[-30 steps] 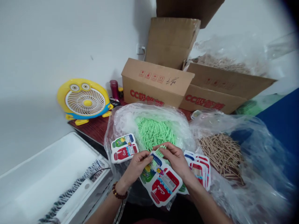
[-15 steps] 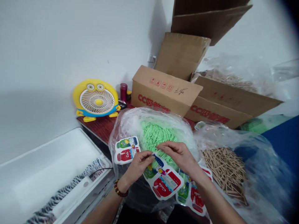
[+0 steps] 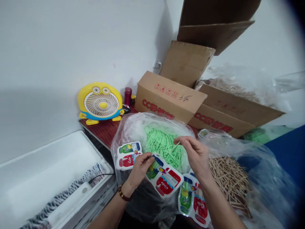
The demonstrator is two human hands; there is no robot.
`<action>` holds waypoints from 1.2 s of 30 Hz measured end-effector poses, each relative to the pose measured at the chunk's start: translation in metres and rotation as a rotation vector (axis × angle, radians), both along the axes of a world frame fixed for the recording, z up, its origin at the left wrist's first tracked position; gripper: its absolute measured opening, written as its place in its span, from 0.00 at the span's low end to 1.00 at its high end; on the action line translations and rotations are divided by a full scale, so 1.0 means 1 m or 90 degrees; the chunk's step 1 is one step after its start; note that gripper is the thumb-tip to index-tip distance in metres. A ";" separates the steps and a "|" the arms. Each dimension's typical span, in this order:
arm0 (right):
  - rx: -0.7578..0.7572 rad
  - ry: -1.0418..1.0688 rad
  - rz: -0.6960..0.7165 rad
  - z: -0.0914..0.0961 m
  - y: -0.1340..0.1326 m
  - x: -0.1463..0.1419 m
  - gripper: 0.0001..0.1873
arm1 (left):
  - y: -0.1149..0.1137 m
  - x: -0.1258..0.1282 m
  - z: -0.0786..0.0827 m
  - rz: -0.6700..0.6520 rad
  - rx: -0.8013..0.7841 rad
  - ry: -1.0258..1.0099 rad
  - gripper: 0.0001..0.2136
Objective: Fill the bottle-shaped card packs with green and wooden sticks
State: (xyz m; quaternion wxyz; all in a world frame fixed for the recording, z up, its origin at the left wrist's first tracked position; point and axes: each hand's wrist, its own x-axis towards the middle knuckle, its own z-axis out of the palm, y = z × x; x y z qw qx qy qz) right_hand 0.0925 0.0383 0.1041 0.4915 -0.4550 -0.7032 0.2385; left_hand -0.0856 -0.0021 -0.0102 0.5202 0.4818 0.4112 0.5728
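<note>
My left hand (image 3: 142, 167) pinches the upper left corner of a printed packet (image 3: 164, 179) shaped like two drink bottles, one green and one red marked Cola. Its thumb and forefinger are pressed together on that edge. To the right, my right hand (image 3: 194, 154) is closed at the fingertips on a thin pale green stick (image 3: 176, 144), just above the pile of green sticks (image 3: 160, 141) in a clear plastic bag (image 3: 128, 122). A similar packet (image 3: 128, 156) lies on the bag's left side. More packets (image 3: 187, 194) lie under my right forearm.
Brown sticks (image 3: 227, 178) fill another plastic bag on the right. Cardboard boxes (image 3: 166, 95) stand behind on the dark red table (image 3: 101, 128). A yellow fan (image 3: 101, 103) and a dark red bottle (image 3: 127, 96) are at the back left. A white foam box (image 3: 78, 140) is on the left.
My right hand has moved right and away from the packet, with the thin stick now showing at its fingertips. My left hand keeps hold of the packet's corner. The view has shifted slightly.
</note>
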 end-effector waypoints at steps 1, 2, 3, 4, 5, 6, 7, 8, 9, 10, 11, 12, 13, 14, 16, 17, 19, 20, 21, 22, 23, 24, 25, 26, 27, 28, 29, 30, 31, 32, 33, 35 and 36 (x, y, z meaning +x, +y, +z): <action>-0.004 -0.002 -0.025 -0.007 0.007 0.006 0.13 | 0.001 0.000 -0.001 0.004 -0.001 -0.004 0.11; -0.021 -0.028 -0.032 -0.015 0.013 0.011 0.13 | 0.002 -0.001 -0.001 0.001 0.001 -0.005 0.11; -0.060 -0.074 -0.020 -0.022 0.018 0.015 0.13 | 0.003 -0.001 -0.001 -0.001 0.005 -0.007 0.11; -0.096 -0.114 -0.003 -0.029 0.019 0.018 0.13 | 0.004 -0.001 -0.001 0.002 0.010 -0.009 0.11; -0.120 -0.128 0.013 -0.034 0.017 0.019 0.15 | 0.005 -0.001 0.000 0.009 0.012 -0.012 0.11; -0.145 -0.142 0.044 -0.037 0.013 0.020 0.16 | 0.006 -0.001 0.000 0.017 0.011 -0.017 0.11; -0.170 -0.161 0.082 -0.039 0.006 0.019 0.16 | 0.007 0.000 0.000 0.023 0.007 -0.024 0.11; -0.184 -0.193 0.115 -0.038 -0.003 0.018 0.14 | 0.007 0.001 0.000 0.023 0.002 -0.032 0.10; -0.183 -0.237 0.135 -0.037 -0.011 0.016 0.12 | 0.007 0.003 0.000 0.024 -0.002 -0.044 0.10; -0.169 -0.283 0.144 -0.034 -0.019 0.015 0.11 | 0.007 0.006 0.000 0.022 -0.004 -0.057 0.10; -0.147 -0.324 0.146 -0.031 -0.025 0.014 0.11 | 0.006 0.009 0.000 0.022 -0.001 -0.069 0.10; -0.124 -0.353 0.143 -0.028 -0.029 0.014 0.13 | 0.005 0.012 0.001 0.019 0.005 -0.077 0.10; -0.107 -0.366 0.135 -0.025 -0.031 0.016 0.14 | 0.004 0.015 0.003 0.014 0.015 -0.078 0.10; -0.101 -0.363 0.129 -0.022 -0.031 0.018 0.14 | 0.003 0.019 0.005 0.011 0.026 -0.075 0.10; -0.127 -0.325 0.117 -0.020 -0.028 0.026 0.14 | 0.000 0.025 0.011 0.019 0.041 -0.072 0.10; -0.157 -0.292 0.116 -0.019 -0.027 0.030 0.13 | -0.001 0.028 0.014 0.022 0.035 -0.080 0.09; -0.235 -0.210 0.130 -0.020 -0.025 0.038 0.13 | -0.002 0.031 0.019 -0.004 -0.012 -0.122 0.08; -0.274 -0.165 0.136 -0.021 -0.025 0.041 0.13 | -0.003 0.032 0.022 -0.041 -0.047 -0.149 0.08; -0.308 -0.123 0.136 -0.022 -0.026 0.044 0.13 | -0.004 0.033 0.023 -0.091 -0.082 -0.167 0.09; -0.336 -0.085 0.133 -0.024 -0.028 0.046 0.13 | -0.004 0.033 0.025 -0.143 -0.110 -0.173 0.11; -0.358 -0.054 0.129 -0.025 -0.029 0.049 0.13 | -0.005 0.034 0.026 -0.188 -0.130 -0.167 0.12; -0.374 -0.027 0.126 -0.027 -0.031 0.051 0.13 | -0.007 0.034 0.027 -0.222 -0.142 -0.151 0.13; -0.388 -0.007 0.126 -0.029 -0.032 0.053 0.13 | -0.008 0.034 0.027 -0.243 -0.151 -0.132 0.13; -0.397 0.008 0.128 -0.030 -0.033 0.055 0.14 | -0.009 0.035 0.028 -0.254 -0.158 -0.118 0.13; -0.402 0.021 0.131 -0.032 -0.034 0.057 0.14 | -0.010 0.036 0.029 -0.258 -0.163 -0.112 0.13; -0.403 0.032 0.133 -0.033 -0.035 0.060 0.14 | -0.011 0.038 0.029 -0.258 -0.168 -0.114 0.13; -0.401 0.043 0.136 -0.034 -0.036 0.062 0.14 | -0.012 0.040 0.030 -0.257 -0.172 -0.118 0.13; -0.399 0.053 0.142 -0.035 -0.037 0.064 0.15 | -0.013 0.042 0.031 -0.254 -0.172 -0.123 0.13; -0.395 0.063 0.145 -0.036 -0.038 0.067 0.15 | -0.014 0.044 0.032 -0.251 -0.171 -0.126 0.13; -0.391 0.071 0.147 -0.037 -0.039 0.069 0.14 | -0.015 0.046 0.032 -0.249 -0.169 -0.123 0.13; -0.388 0.077 0.148 -0.038 -0.040 0.072 0.14 | -0.015 0.048 0.032 -0.248 -0.166 -0.115 0.12; -0.384 0.085 0.153 -0.040 -0.042 0.077 0.13 | -0.017 0.052 0.032 -0.249 -0.159 -0.087 0.12; -0.383 0.088 0.158 -0.041 -0.043 0.079 0.12 | -0.018 0.054 0.031 -0.248 -0.156 -0.073 0.11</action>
